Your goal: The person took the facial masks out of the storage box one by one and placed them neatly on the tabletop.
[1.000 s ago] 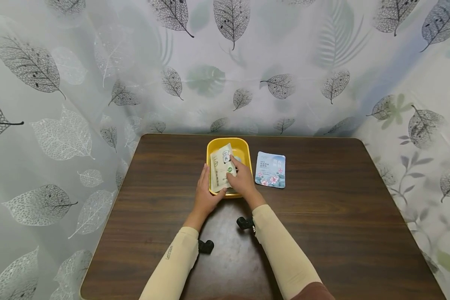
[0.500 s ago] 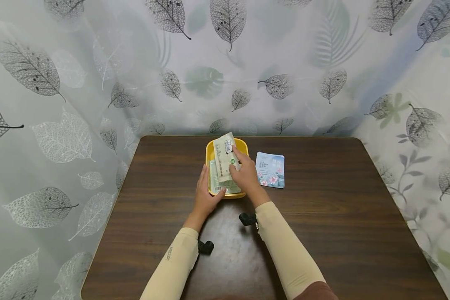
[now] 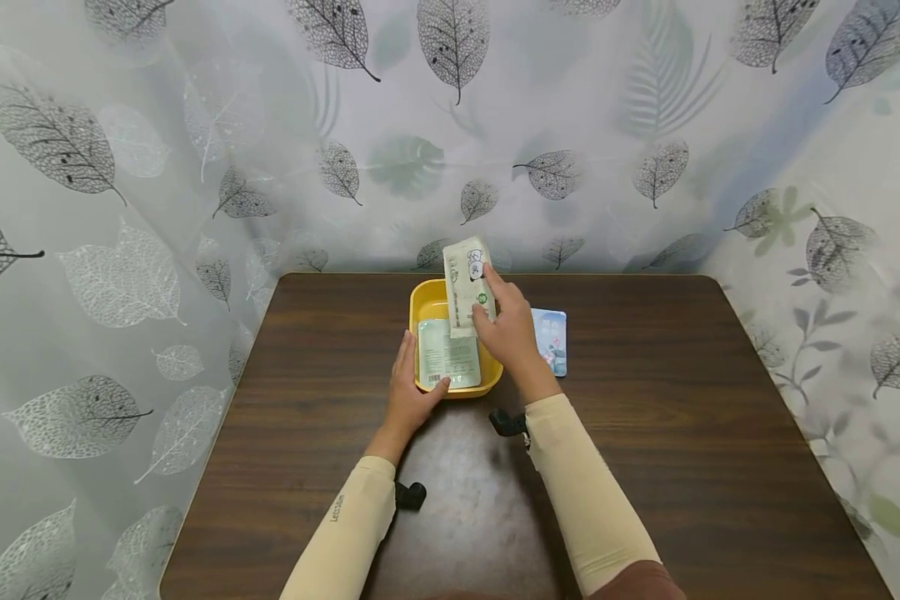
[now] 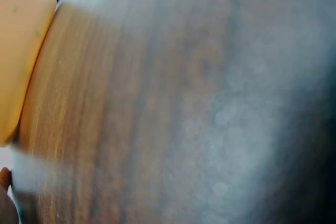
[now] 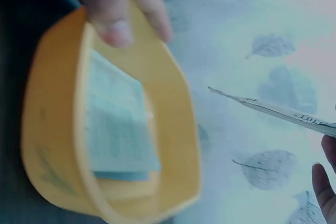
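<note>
My right hand (image 3: 508, 329) pinched the cream packet (image 3: 463, 279) above the far edge of the yellow tub (image 3: 489, 367). My left hand (image 3: 411, 392), fingers nearly straight, rested on its near left corner. Carrying seemed the step; next called for a firm pinch, clear of the rim.

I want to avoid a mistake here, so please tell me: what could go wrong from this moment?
The right fingers hold the cream packet at one side, apart from the yellow container, so it might slip and drop.
The blue packet lies partly hidden by the right hand in the head view, so lowering that hand could brush it.
If the left fingers holding the container move, it may shift with the pale green packet inside.
</note>
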Motion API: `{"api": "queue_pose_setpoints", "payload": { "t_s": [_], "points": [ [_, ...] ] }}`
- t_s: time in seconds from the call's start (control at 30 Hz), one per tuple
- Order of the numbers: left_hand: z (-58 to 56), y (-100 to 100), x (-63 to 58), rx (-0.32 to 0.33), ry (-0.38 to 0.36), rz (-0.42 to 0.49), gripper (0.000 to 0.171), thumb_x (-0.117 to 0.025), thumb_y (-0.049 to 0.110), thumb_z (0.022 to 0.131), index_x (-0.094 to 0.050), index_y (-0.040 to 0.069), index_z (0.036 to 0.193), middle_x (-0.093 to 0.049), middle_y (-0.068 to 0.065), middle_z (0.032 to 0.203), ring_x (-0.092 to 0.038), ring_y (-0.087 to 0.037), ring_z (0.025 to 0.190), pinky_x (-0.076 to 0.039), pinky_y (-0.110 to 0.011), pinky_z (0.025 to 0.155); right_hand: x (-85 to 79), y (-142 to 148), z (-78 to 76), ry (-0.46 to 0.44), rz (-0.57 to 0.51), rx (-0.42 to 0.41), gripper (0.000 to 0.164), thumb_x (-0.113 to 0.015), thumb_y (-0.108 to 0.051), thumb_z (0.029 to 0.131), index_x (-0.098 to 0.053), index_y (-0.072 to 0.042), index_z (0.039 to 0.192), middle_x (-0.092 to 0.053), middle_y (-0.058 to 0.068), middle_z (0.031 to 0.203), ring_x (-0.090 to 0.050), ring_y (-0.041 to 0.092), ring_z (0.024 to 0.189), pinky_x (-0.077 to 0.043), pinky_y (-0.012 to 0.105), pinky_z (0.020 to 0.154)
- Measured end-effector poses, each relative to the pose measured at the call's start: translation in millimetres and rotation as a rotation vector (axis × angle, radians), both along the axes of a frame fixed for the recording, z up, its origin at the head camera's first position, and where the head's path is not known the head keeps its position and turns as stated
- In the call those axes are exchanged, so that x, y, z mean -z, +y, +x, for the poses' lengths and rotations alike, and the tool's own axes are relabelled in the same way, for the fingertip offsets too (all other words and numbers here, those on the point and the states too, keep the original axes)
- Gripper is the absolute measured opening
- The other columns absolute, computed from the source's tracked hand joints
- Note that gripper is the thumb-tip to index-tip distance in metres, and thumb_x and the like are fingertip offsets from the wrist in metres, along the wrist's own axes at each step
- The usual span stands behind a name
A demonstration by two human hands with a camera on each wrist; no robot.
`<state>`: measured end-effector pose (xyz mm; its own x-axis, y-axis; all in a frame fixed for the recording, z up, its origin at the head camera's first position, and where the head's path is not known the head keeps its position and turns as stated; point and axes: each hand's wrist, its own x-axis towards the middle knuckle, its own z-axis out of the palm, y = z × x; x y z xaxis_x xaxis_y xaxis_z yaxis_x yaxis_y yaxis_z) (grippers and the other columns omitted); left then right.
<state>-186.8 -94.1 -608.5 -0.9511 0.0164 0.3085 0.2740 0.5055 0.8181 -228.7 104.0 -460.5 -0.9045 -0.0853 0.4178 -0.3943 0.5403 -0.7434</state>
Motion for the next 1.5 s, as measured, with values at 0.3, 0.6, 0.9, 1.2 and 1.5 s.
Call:
{"api": "queue_pose_setpoints", "payload": {
  "t_s": [0.3, 0.6, 0.9, 1.2, 1.5],
  "points": [
    [1.0, 0, 0.9, 0.001, -0.036, 0.0, 0.103, -0.077, 0.037, 0.084, -0.02, 0.006, 0.163, -0.014, -0.003, 0.174, -0.02, -0.027, 0.158, -0.022, -0.054, 0.126, -11.3, 39, -4.3, 0.071, -0.057, 0.08, 0.064, -0.06, -0.025, 0.099, -0.04, -0.009, 0.157, -0.06, 0.025, 0.123, -0.058, 0.035, 0.097, -0.053, 0.044, 0.074],
    [0.1, 1, 0.5, 0.002, -0.023, 0.008, 0.103, -0.077, 0.037, 0.083, -0.02, 0.006, 0.163, -0.015, -0.006, 0.173, -0.021, -0.029, 0.158, -0.023, -0.056, 0.125, -2.8, 93, -7.3, 0.075, -0.104, 0.25, 0.068, -0.066, -0.02, 0.094, -0.04, -0.008, 0.156, -0.06, 0.027, 0.13, -0.06, 0.036, 0.101, -0.047, 0.028, 0.076],
    [-0.8, 1, 1.3, -0.005, -0.027, 0.005, 0.103, -0.076, 0.038, 0.084, -0.019, 0.007, 0.164, -0.016, -0.008, 0.173, -0.021, -0.027, 0.158, -0.023, -0.055, 0.125, 17.0, 146, -1.5, -0.137, -0.23, 0.383, 0.068, -0.06, -0.01, 0.097, -0.035, -0.021, 0.16, -0.052, 0.015, 0.153, -0.066, 0.033, 0.116, -0.045, 0.004, 0.07],
    [-0.7, 0, 0.6, -0.001, -0.037, -0.002, 0.102, -0.076, 0.039, 0.085, -0.02, 0.006, 0.164, -0.014, -0.004, 0.174, -0.019, -0.023, 0.159, -0.022, -0.052, 0.126, 58.8, 186, 1.2, -0.295, -0.321, 0.42, 0.07, -0.06, -0.005, 0.096, -0.036, -0.019, 0.16, -0.052, 0.014, 0.154, -0.061, 0.004, 0.1, -0.048, 0.005, 0.071],
    [-0.8, 1, 3.5, -0.006, -0.025, -0.007, 0.103, -0.076, 0.04, 0.084, -0.019, 0.009, 0.164, -0.015, -0.003, 0.173, -0.021, -0.027, 0.158, -0.023, -0.054, 0.125, 97.0, 207, 8.3, -0.439, -0.209, 0.44, 0.072, -0.063, -0.006, 0.093, -0.035, -0.013, 0.16, -0.044, 0.015, 0.159, -0.056, 0.019, 0.116, -0.043, 0.007, 0.077]
  ]
}}
